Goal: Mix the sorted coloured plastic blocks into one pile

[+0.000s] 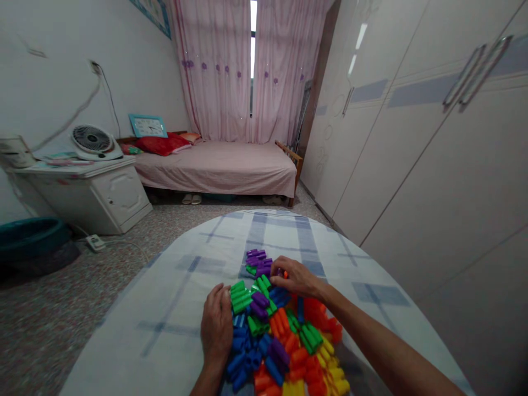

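A pile of plastic building pieces (284, 341) in blue, green, purple, orange, red and yellow lies on a table with a pale checked cloth (173, 308). My left hand (216, 324) rests flat against the left edge of the pile, beside green (240, 297) and blue pieces. My right hand (295, 276) reaches over the far side, its fingertips pinching at a piece next to a small purple cluster (259, 261). Whether it grips that piece is unclear.
A bed with a pink cover (218, 165) stands under pink curtains. A white cabinet (99, 198) with a fan (93, 140) sits at the left, a teal basin (28, 234) on the floor. White wardrobe doors (433, 137) line the right.
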`<state>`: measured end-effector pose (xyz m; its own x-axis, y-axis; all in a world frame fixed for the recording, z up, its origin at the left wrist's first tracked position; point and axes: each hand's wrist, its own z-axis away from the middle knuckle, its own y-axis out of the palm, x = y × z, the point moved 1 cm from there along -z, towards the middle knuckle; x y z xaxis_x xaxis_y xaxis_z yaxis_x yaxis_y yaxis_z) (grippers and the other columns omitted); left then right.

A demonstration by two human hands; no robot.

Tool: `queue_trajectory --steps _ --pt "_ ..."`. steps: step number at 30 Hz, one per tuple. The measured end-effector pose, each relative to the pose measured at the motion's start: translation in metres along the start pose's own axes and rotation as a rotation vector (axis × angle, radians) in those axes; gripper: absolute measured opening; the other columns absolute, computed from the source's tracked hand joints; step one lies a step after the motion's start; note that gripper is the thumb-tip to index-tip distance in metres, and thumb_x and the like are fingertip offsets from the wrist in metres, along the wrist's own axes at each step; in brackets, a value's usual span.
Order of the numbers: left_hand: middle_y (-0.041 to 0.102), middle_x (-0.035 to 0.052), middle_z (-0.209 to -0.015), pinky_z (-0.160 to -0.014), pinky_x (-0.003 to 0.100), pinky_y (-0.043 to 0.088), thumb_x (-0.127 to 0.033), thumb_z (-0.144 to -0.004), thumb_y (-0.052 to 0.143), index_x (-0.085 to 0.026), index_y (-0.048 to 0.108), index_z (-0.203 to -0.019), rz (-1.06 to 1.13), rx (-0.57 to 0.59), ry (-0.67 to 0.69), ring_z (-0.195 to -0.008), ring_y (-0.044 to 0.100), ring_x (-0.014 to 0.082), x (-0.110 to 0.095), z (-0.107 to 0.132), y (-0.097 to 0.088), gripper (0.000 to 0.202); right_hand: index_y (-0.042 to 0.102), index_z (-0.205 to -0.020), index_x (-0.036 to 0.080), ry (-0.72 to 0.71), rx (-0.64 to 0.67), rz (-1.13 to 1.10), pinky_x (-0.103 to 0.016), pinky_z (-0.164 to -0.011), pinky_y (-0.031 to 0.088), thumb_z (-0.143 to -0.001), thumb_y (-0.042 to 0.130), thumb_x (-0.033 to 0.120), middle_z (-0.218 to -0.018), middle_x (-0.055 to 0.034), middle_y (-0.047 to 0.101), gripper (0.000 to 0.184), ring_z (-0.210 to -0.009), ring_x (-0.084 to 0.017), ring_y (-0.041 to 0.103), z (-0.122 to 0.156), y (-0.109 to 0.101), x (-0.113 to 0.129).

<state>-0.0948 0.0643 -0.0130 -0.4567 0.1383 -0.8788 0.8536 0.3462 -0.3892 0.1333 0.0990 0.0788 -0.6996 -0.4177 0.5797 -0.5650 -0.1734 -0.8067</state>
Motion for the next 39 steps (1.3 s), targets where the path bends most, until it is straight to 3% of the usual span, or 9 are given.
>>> queue_trajectory --steps 5,9,13,17,21,24,28,35,39 --pt "0.057 0.0097 -0.12 -0.108 0.044 0.033 -0.047 -0.09 0.031 -0.018 0.062 -0.105 -0.009 0.003 -0.002 -0.118 0.049 0.0237 0.001 0.0 0.0 0.045 0.063 -0.095 0.023 -0.147 0.038 -0.023 -0.026 -0.078 0.044 -0.083 0.059 0.028 -0.093 -0.0007 0.062 0.013 -0.086 -0.015 0.058 0.022 0.009 0.039" --pt "0.057 0.0095 -0.12 -0.109 0.044 0.032 -0.047 -0.091 0.031 -0.018 0.062 -0.106 -0.017 0.008 0.009 -0.119 0.048 0.0237 0.001 0.001 0.0 0.045 0.062 -0.102 0.024 -0.235 0.014 -0.068 -0.027 -0.087 0.043 -0.088 0.055 0.031 -0.103 -0.0019 0.062 0.017 -0.096 -0.015 0.057 0.012 0.011 0.049" --pt "0.057 0.0099 -0.12 -0.108 0.044 0.033 -0.046 -0.091 0.031 -0.017 0.061 -0.107 -0.015 0.004 0.005 -0.118 0.048 0.0239 0.0 0.001 0.0 0.045 0.057 -0.119 0.023 -0.029 -0.102 0.122 -0.037 -0.099 0.037 -0.085 0.057 0.037 -0.124 -0.0076 0.055 0.036 -0.115 -0.021 0.05 -0.035 0.01 0.026" --pt "0.057 0.0099 -0.12 -0.108 0.044 0.034 -0.046 -0.092 0.03 -0.017 0.061 -0.107 -0.029 0.002 0.004 -0.118 0.049 0.0236 -0.002 0.001 -0.001 0.045 0.043 -0.136 0.026 0.224 0.056 0.293 -0.052 -0.101 0.033 -0.079 0.059 0.055 -0.146 -0.0131 0.035 0.066 -0.132 -0.032 0.033 -0.081 0.022 0.001" --pt "0.057 0.0096 -0.121 -0.108 0.042 0.035 -0.045 -0.093 0.029 -0.017 0.061 -0.108 -0.045 0.009 0.012 -0.119 0.048 0.0228 -0.003 0.001 -0.001 0.045 0.038 -0.138 0.03 0.243 0.198 0.348 -0.052 -0.099 0.035 -0.073 0.061 0.06 -0.146 -0.0126 0.034 0.076 -0.13 -0.034 0.035 -0.096 0.041 -0.003" --pt "0.056 0.0098 -0.122 -0.108 0.042 0.034 -0.045 -0.093 0.028 -0.016 0.06 -0.11 -0.051 0.016 0.005 -0.12 0.047 0.0225 -0.005 0.002 -0.001 0.046 0.046 -0.132 0.031 0.185 0.219 0.432 -0.048 -0.091 0.041 -0.069 0.067 0.049 -0.136 -0.0112 0.044 0.068 -0.121 -0.033 0.043 -0.093 0.05 -0.001" --pt "0.056 0.0101 -0.121 -0.108 0.043 0.034 -0.045 -0.093 0.028 -0.016 0.06 -0.109 -0.046 0.018 0.009 -0.119 0.047 0.0225 -0.004 0.002 0.0 0.047 0.054 -0.122 0.027 0.172 0.176 0.448 -0.038 -0.081 0.045 -0.074 0.062 0.032 -0.122 -0.0114 0.05 0.05 -0.107 -0.028 0.051 -0.089 0.05 0.001" --pt "0.056 0.01 -0.12 -0.107 0.043 0.034 -0.045 -0.093 0.028 -0.016 0.061 -0.107 -0.049 0.002 0.035 -0.118 0.048 0.0228 0.0 0.001 0.001 0.046 0.061 -0.113 0.022 0.123 0.145 0.385 -0.024 -0.078 0.041 -0.079 0.054 0.021 -0.11 -0.007 0.057 0.034 -0.095 -0.018 0.055 -0.089 0.039 -0.008" --pt "0.056 0.0098 -0.12 -0.107 0.043 0.035 -0.045 -0.093 0.027 -0.017 0.061 -0.106 -0.065 0.005 0.037 -0.118 0.048 0.0231 -0.001 0.001 0.001 0.046 0.066 -0.109 0.025 0.114 0.186 0.374 -0.021 -0.073 0.04 -0.078 0.058 0.021 -0.103 -0.0034 0.06 0.033 -0.089 -0.015 0.056 -0.086 0.036 -0.012"
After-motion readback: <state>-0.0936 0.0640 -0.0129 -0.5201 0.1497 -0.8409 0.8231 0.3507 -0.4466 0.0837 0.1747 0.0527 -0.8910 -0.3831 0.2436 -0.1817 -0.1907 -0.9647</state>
